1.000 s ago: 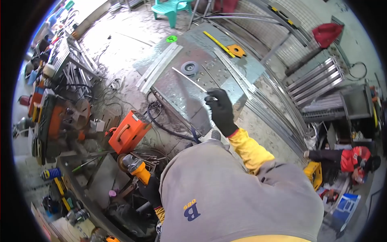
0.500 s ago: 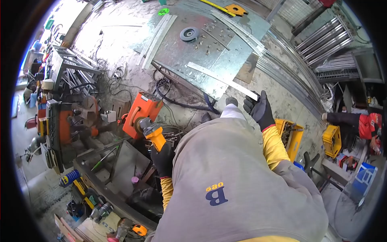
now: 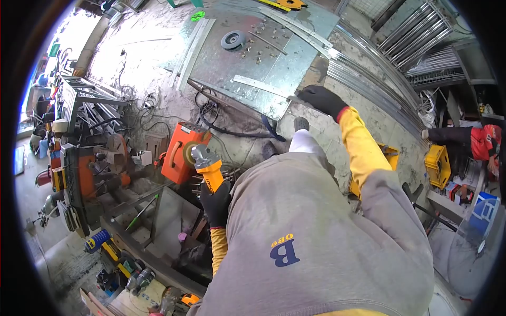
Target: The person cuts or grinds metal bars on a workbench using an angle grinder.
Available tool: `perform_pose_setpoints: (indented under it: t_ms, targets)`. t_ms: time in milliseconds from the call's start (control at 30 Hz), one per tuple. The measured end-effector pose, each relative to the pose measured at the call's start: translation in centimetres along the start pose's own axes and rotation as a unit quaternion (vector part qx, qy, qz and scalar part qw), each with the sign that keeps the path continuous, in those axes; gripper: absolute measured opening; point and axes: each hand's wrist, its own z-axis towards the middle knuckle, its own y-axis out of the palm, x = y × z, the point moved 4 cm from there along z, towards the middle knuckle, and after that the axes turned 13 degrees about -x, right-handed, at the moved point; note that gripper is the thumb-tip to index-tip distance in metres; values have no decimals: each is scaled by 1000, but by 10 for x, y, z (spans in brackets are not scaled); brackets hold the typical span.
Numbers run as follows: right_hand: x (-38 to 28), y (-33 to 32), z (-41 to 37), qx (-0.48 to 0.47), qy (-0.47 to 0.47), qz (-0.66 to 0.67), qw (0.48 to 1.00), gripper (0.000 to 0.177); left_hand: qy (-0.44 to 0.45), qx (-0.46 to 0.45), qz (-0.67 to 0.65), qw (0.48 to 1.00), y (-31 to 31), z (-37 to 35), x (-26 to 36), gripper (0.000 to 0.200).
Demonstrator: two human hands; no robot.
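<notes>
My left hand (image 3: 215,203), in a black glove, is closed round the body of an orange and grey angle grinder (image 3: 210,169). The grinder's head points up and away, over the floor beside an orange machine box (image 3: 182,152). My right hand (image 3: 324,100), also gloved, is closed over the near end of a flat metal strip (image 3: 261,86). That strip lies across the near edge of a sheet-metal panel (image 3: 221,71); my glove hides its near end. On the panel are a grey grinding disc (image 3: 232,40) and several small metal pieces (image 3: 258,39).
More flat strips (image 3: 195,55) lie on the panel's left. Long metal tubes (image 3: 363,81) run along its right. Black cable (image 3: 226,131) loops on the floor before it. Yellow crates (image 3: 437,166) stand at right, near a person in red (image 3: 482,142).
My right hand has gone from partly spread fingers by the strip's near end to closing over it from above. The grinder stays in my left hand, raised slightly. The view has shifted a little.
</notes>
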Motion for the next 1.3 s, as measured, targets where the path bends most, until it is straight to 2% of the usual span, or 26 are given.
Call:
perform_pose_setpoints:
  t_ms: [67,133,200,233,333,467,600,667,733,767,800,867,933,967,1000,1067,1100,1200,1233,1300]
  targets:
    - [-27,16,-8,-84,147,92,981,38,1,-10,7,1000,5,-3,10,29]
    - [-10,40,4,-71,96,215,969,29,1,-14,10,1000,9,-3,21,31]
    - [-16,49,-15,-87,83,220,968,27,42,-37,42,998,13,-3,28,38]
    - [-13,53,-22,-116,98,185,971,26,35,-39,54,997,13,-2,28,41]
    - [1,73,-53,-114,123,268,949,21,54,-29,111,992,16,4,39,43]
    - [15,83,-60,-143,141,325,924,23,23,-60,170,983,23,10,59,41]
    - [7,64,-40,-196,125,285,930,36,36,-82,173,981,34,17,74,45]
    - [2,65,-26,-199,68,324,923,42,42,-94,194,976,37,19,86,46]
    - [-10,64,-17,-221,33,286,932,48,55,-114,204,971,48,23,91,46]
    - [-16,63,-12,-234,8,145,961,45,42,-104,215,970,51,26,89,47]
    - [4,79,4,-187,-152,61,969,38,26,-92,225,970,53,27,88,47]
    - [-15,83,-9,-253,75,217,940,34,38,-105,205,972,57,29,89,48]
    - [-25,84,-21,-237,95,237,938,36,53,-111,225,967,56,31,91,49]
    - [-25,85,-25,-222,114,259,933,40,58,-105,236,964,55,33,88,58]
    - [-21,90,-26,-222,115,260,933,40,57,-107,235,964,57,34,89,58]
    - [-17,92,-23,-76,-16,146,986,42,52,-103,194,974,59,35,89,61]
    - [-17,93,-27,-50,-12,147,988,41,47,-100,196,974,58,35,89,61]
    - [-15,97,-26,-27,-25,143,989,41,54,-104,219,969,57,37,90,64]
    - [-28,91,-32,-74,30,242,967,39,57,-100,244,963,58,37,89,66]
    - [-17,97,-28,-60,2,208,976,35,62,-109,283,951,57,40,81,71]
